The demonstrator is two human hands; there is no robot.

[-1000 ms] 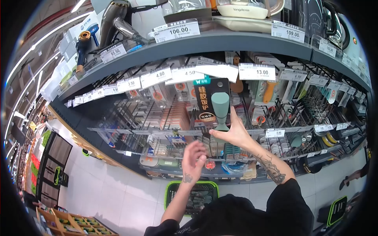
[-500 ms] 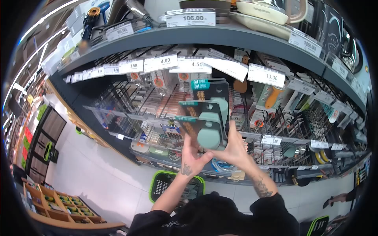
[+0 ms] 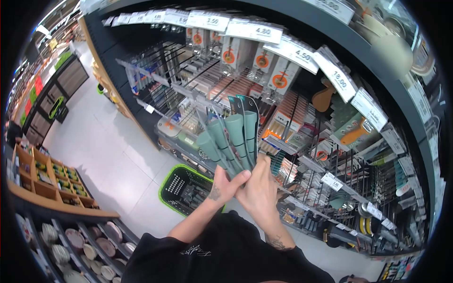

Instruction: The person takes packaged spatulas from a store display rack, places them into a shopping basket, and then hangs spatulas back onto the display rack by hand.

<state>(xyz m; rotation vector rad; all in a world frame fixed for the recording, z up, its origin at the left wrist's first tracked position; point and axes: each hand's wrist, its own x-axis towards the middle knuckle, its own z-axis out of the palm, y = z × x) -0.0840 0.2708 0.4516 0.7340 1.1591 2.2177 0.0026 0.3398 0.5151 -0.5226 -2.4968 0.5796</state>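
Note:
Several carded packages with rounded green parts (image 3: 234, 134) are fanned out in front of the shelf, seen mostly from the side. My left hand (image 3: 227, 185) is closed around their lower ends, thumb pointing right. Pressed against their lower right side is my right hand (image 3: 261, 186), its fingers curled around the cards. Both hands touch near the thumbs. Behind the packages, hooks hold small packs with orange round labels (image 3: 280, 81) under a row of price tags (image 3: 255, 31).
On the floor at lower centre stands a black basket with a green rim (image 3: 163, 185), with dark items inside. The shelf's grey edge (image 3: 349, 40) curves overhead. Wooden bins (image 3: 45, 188) and racked bowls and plates (image 3: 78, 238) are at lower left. An orange-handled tool (image 3: 356, 134) hangs at right.
The green packages have turned from face-on to side-on and fanned out, and sit lower. My right hand has moved in beside my left. The view has shifted and tilted, showing more racks at lower left.

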